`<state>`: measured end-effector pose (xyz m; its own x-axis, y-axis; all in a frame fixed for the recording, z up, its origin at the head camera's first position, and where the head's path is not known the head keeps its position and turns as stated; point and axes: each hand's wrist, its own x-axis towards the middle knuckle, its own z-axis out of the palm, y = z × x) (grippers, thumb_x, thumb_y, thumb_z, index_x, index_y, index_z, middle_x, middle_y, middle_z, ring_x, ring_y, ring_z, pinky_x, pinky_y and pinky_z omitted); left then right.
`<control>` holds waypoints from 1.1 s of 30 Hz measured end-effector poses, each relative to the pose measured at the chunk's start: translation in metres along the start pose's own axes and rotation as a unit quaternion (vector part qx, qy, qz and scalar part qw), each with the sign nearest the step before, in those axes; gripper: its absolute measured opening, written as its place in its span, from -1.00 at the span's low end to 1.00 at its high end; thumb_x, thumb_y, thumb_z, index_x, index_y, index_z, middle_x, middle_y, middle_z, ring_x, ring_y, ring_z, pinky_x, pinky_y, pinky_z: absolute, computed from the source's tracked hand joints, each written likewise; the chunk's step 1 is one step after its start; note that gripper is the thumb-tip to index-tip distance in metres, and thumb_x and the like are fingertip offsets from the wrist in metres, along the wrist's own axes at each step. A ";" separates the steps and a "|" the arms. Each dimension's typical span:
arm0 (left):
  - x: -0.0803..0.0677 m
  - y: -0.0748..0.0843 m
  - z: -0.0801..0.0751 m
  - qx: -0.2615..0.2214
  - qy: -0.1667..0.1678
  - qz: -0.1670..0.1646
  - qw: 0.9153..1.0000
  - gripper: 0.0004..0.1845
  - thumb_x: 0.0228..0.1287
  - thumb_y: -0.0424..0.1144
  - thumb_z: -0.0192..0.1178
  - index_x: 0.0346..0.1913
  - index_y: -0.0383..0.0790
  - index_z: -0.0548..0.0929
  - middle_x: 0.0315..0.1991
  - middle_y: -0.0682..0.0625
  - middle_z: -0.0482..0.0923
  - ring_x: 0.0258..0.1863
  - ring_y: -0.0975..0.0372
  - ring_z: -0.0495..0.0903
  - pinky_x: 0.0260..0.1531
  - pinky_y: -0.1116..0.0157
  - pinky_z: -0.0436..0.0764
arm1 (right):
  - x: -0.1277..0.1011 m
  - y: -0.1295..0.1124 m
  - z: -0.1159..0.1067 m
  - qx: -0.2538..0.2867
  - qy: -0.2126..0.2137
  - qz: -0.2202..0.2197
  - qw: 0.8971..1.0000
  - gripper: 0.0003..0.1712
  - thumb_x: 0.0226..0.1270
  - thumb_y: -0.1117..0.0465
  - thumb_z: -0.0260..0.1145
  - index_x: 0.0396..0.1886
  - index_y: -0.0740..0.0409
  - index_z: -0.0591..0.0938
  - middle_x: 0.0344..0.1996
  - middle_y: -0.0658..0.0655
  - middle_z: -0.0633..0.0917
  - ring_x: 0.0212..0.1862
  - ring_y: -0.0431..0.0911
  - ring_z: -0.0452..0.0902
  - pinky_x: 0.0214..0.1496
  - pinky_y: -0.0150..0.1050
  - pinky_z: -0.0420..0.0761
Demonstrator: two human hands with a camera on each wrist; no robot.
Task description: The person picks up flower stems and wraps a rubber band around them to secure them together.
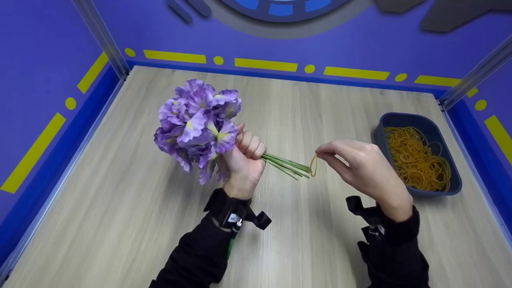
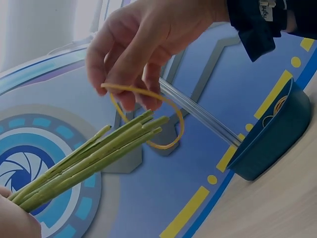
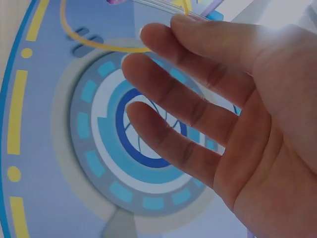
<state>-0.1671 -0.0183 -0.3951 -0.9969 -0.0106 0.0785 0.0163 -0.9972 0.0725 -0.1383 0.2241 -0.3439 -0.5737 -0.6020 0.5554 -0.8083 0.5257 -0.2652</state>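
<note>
A pale wood-grain desk fills the scene, boxed in on the left, far and right sides by purple-blue walls that carry yellow dashes and dots along a blue base strip, with metal posts in the two far corners. Above the middle of the desk the left hand has its grip wrapped tight round a bunch of purple flowers; the blooms point far and left, and the green stems stick out to the right of the fist. Just right of the stem ends, the right hand pinches a yellow rubber band between thumb and fingertips, its other fingers loosely spread. In the left wrist view the band hangs as an open loop with the stem tips reaching into it. Near the right edge of the desk stands a dark blue tub, filled with a tangle of orange-yellow rubber bands. Both forearms wear black sleeves with small black wrist mounts.
</note>
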 end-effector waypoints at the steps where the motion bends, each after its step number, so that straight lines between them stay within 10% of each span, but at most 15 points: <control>1: 0.000 -0.001 0.000 0.000 0.001 -0.001 1.000 -0.53 0.53 -0.33 -0.40 -0.65 -0.02 -0.04 -0.74 0.19 -0.15 -0.76 0.41 -0.17 -0.72 0.48 -0.19 | 0.001 0.001 0.002 0.000 -0.002 -0.001 1.000 -0.80 0.27 0.41 0.43 -0.16 0.10 0.73 -0.28 -0.03 0.77 -0.29 -0.16 0.71 -0.33 -0.22 0.63; 33: -0.015 -0.023 0.003 0.030 -0.006 -0.066 0.997 -0.53 0.50 -0.33 -0.36 -0.67 -0.01 -0.04 -0.76 0.20 -0.13 -0.77 0.41 -0.17 -0.74 0.46 -0.19 | 0.015 0.005 0.044 -0.014 0.051 -0.014 0.999 -0.92 0.33 0.33 0.42 -0.21 0.11 0.73 -0.36 -0.07 0.77 -0.48 -0.27 0.62 -0.53 -0.30 0.55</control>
<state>-0.1526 0.0046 -0.3950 -0.9897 0.1209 0.0772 -0.1091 -0.9837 0.1427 -0.1573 0.1909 -0.3717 -0.5341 -0.5527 0.6397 -0.8185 0.5274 -0.2278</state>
